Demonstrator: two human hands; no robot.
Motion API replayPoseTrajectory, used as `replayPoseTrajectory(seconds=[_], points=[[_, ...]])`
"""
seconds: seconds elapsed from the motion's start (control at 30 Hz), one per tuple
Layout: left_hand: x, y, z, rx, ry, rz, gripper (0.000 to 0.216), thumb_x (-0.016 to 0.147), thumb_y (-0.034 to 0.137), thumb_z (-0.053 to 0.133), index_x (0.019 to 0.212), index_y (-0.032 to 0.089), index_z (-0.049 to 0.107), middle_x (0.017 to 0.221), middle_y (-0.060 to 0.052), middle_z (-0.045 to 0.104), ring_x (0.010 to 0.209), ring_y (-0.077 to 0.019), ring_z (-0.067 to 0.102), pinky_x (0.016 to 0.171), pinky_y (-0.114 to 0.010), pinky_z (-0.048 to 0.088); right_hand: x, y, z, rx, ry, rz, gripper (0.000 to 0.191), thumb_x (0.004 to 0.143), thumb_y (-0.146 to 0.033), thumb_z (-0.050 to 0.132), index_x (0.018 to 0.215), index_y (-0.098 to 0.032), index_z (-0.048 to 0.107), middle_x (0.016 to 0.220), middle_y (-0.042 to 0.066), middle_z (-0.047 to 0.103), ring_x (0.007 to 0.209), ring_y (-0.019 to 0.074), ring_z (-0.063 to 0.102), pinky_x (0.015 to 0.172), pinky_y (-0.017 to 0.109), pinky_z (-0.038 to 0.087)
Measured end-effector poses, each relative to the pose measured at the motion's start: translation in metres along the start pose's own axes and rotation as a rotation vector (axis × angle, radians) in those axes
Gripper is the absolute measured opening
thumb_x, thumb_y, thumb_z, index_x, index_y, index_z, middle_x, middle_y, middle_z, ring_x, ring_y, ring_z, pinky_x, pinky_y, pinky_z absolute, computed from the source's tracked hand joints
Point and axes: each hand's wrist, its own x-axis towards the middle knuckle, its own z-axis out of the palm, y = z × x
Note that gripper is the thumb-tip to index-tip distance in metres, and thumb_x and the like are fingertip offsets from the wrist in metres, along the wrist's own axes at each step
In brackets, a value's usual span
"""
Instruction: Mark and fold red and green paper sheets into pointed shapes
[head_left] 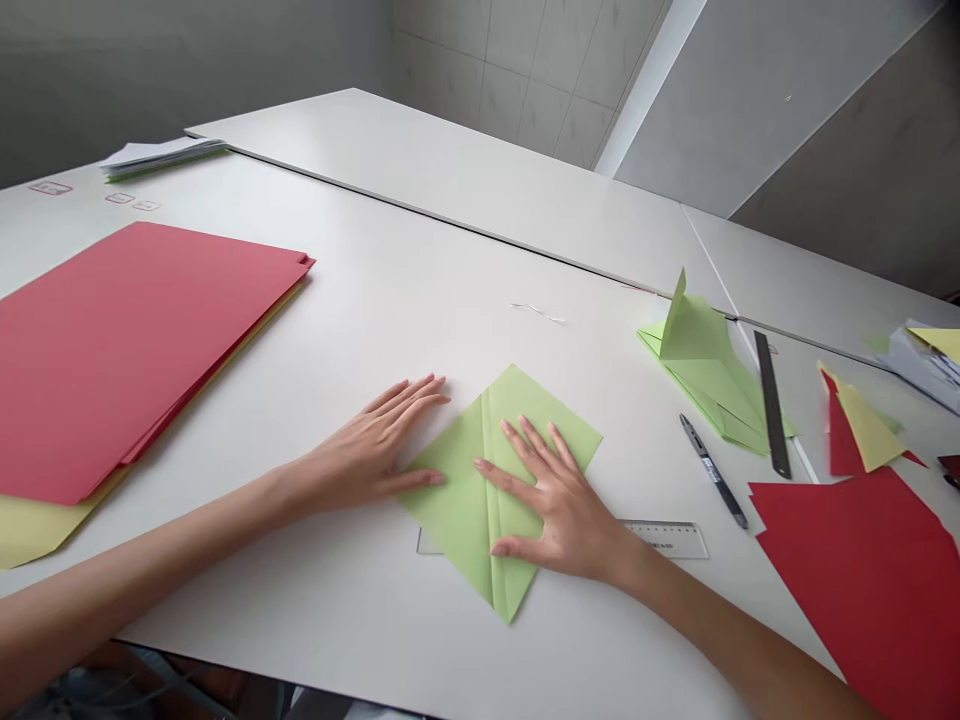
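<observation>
A square sheet of light green paper (457, 450) lies on the white table with one corner toward me. Two close creases run down it, just right of its left part. My right hand (555, 490) rests flat on its right half, fingers spread. At the left corner, the thumb of my left hand (382, 440) touches the paper, while its other fingers stretch out over the tabletop beyond the edge. Under the sheet lies a clear ruler (667, 538); its ends stick out on both sides and the middle is hidden.
At left is a stack of red sheets (150, 350) over yellow ones. To the right are folded green papers (705, 370), a black ruler (772, 405), a pen (712, 470), red sheets (862, 570) and red and yellow scraps (862, 425). A white strand (537, 312) lies ahead.
</observation>
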Motion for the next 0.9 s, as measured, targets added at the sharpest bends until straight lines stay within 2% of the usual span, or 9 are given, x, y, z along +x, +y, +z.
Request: replayPoseTrajectory(seconds=[0.17, 0.27, 0.33, 0.43, 0.53, 0.6, 0.7, 0.8, 0.9], points=[[-0.005, 0.003, -0.001, 0.027, 0.014, -0.004, 0.088, 0.089, 0.064, 0.049, 0.153, 0.021, 0.007, 0.160, -0.007, 0.018, 0.148, -0.0229, 0.016, 0.122, -0.039, 0.011, 0.003, 0.000, 0.000, -0.028, -0.025, 0.009, 0.080, 0.085, -0.071, 0.048, 0.152, -0.032, 0.027, 0.162, 0.013, 0.006, 0.148, 0.0352, 0.002, 0.115, 0.065, 0.012], [-0.002, 0.007, -0.003, 0.028, -0.018, 0.076, 0.078, 0.095, 0.054, 0.046, 0.154, 0.022, 0.005, 0.160, -0.005, 0.018, 0.148, -0.0211, 0.015, 0.122, -0.038, 0.008, 0.001, -0.002, 0.001, -0.033, -0.019, 0.011, 0.084, 0.086, -0.070, 0.048, 0.154, -0.027, 0.022, 0.162, 0.014, 0.006, 0.148, 0.0338, 0.003, 0.116, 0.063, 0.013], [-0.002, 0.011, -0.004, 0.027, -0.026, 0.151, 0.066, 0.099, 0.042, 0.042, 0.154, 0.024, 0.009, 0.158, -0.002, 0.024, 0.147, -0.0193, 0.016, 0.122, -0.039, 0.008, -0.007, -0.003, -0.002, -0.025, 0.004, 0.032, 0.088, 0.088, -0.069, 0.045, 0.155, -0.020, 0.016, 0.162, 0.016, 0.006, 0.149, 0.0319, 0.006, 0.117, 0.061, 0.014], [-0.006, 0.022, -0.002, 0.039, -0.007, 0.246, 0.055, 0.099, 0.019, 0.037, 0.151, 0.026, 0.023, 0.155, 0.002, 0.032, 0.147, -0.0169, 0.015, 0.123, -0.039, 0.009, -0.035, -0.006, -0.007, -0.017, 0.066, 0.089, 0.085, 0.091, -0.066, 0.042, 0.155, -0.018, 0.013, 0.162, 0.014, 0.009, 0.148, 0.0293, 0.012, 0.117, 0.058, 0.020], [-0.011, 0.036, 0.001, 0.034, -0.053, 0.313, 0.068, 0.086, 0.000, 0.033, 0.150, 0.023, 0.026, 0.155, 0.002, 0.030, 0.147, -0.0156, 0.016, 0.123, -0.040, 0.010, -0.076, -0.007, -0.008, -0.048, 0.126, 0.221, 0.081, 0.093, -0.060, 0.045, 0.155, -0.019, 0.014, 0.161, 0.011, 0.016, 0.147, 0.0297, 0.017, 0.114, 0.056, 0.030], [-0.012, 0.043, 0.005, 0.026, -0.078, 0.340, 0.078, 0.078, -0.005, 0.033, 0.151, 0.022, 0.025, 0.156, 0.001, 0.028, 0.146, -0.0151, 0.018, 0.123, -0.039, 0.014, -0.101, -0.009, -0.005, -0.092, 0.130, 0.291, 0.071, 0.096, -0.051, 0.045, 0.154, -0.021, 0.019, 0.160, 0.009, 0.020, 0.146, 0.0306, 0.021, 0.111, 0.055, 0.037], [-0.011, 0.048, 0.008, 0.037, -0.066, 0.342, 0.083, 0.073, -0.007, 0.033, 0.150, 0.023, 0.027, 0.157, 0.001, 0.027, 0.145, -0.0156, 0.022, 0.121, -0.038, 0.020, -0.130, -0.017, 0.005, -0.145, 0.096, 0.300, 0.061, 0.097, -0.045, 0.045, 0.152, -0.026, 0.027, 0.159, 0.005, 0.025, 0.145, 0.0313, 0.025, 0.109, 0.054, 0.040], [-0.007, 0.046, 0.009, 0.039, -0.050, 0.320, 0.081, 0.074, -0.007, 0.033, 0.149, 0.024, 0.031, 0.156, 0.001, 0.028, 0.145, -0.0164, 0.025, 0.120, -0.039, 0.023, -0.148, -0.030, 0.013, -0.149, 0.096, 0.313, 0.066, 0.096, -0.056, 0.041, 0.152, -0.023, 0.029, 0.158, 0.007, 0.027, 0.144, 0.0331, 0.026, 0.110, 0.055, 0.037], [-0.004, 0.045, 0.009, 0.013, -0.029, 0.304, 0.075, 0.079, -0.006, 0.032, 0.147, 0.025, 0.035, 0.155, 0.001, 0.030, 0.144, -0.0161, 0.027, 0.120, -0.040, 0.025, -0.160, -0.044, 0.015, -0.144, 0.099, 0.338, 0.082, 0.089, -0.073, 0.033, 0.152, -0.020, 0.030, 0.158, 0.011, 0.026, 0.143, 0.0358, 0.027, 0.112, 0.058, 0.033]])
